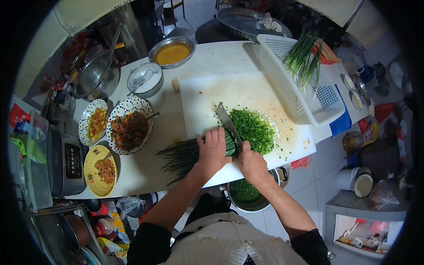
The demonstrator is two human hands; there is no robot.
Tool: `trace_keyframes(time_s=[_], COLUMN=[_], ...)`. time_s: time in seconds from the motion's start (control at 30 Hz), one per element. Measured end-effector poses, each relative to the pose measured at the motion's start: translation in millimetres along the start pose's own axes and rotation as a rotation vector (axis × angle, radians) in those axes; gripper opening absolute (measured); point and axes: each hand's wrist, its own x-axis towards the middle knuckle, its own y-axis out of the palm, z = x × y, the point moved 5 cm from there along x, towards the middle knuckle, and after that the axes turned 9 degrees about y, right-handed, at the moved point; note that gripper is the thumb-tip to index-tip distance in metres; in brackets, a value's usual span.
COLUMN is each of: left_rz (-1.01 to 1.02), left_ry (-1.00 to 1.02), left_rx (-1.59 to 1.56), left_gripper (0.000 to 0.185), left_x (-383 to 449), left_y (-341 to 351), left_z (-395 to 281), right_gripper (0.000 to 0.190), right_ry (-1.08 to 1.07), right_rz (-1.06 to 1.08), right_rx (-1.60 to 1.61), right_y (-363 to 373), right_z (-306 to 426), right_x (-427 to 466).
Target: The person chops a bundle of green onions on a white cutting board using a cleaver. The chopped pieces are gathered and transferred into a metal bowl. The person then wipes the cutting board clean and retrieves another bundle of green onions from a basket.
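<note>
Under my left hand, a thick bundle of green chives or thin scallions is pressed flat against a white cutting board. The leafy ends trail off to the left, past the board's edge. My right hand grips the handle of a kitchen knife, hiding most of that handle. Its blade stands at the cut end of the bundle, close to my left fingers. Just right of the blade lies a heap of finely chopped greens, with bits scattered around it.
A white perforated basket holding whole scallions overlaps the board's right side. Filled dishes, a bowl of white granules and a metal bowl of orange liquid stand left. Below the table edge, a pot contains chopped greens.
</note>
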Motion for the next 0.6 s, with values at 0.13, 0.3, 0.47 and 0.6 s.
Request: trace_keyframes(time_s=[0.13, 0.3, 0.47, 0.6], left_rz=[0.037, -0.039, -0.003, -0.015], left_ry=[0.023, 0.048, 0.012, 0.032], left_rx=[-0.004, -0.033, -0.018, 0.02], left_gripper=[0.102, 0.095, 0.089, 0.085], left_x=[-8.1, -16.6, -14.4, -15.6], left_y=[-18.0, -4.6, 2.7, 6.2], left_z=[0.0, 3.8, 0.5, 0.2], right_gripper=[0.027, 0.025, 0.023, 0.021], right_ry=[0.041, 0.055, -0.01, 0.002], right_rz=[-0.009, 0.05, 0.193, 0.228], right_rx=[0.123, 0.161, 0.003, -0.103], right_y=[-4.3, -47.5, -61.3, -52.2], right_z=[-20.3, -7.3, -13.4, -6.3], right_x=[5.7, -26.8, -38.8, -34.8])
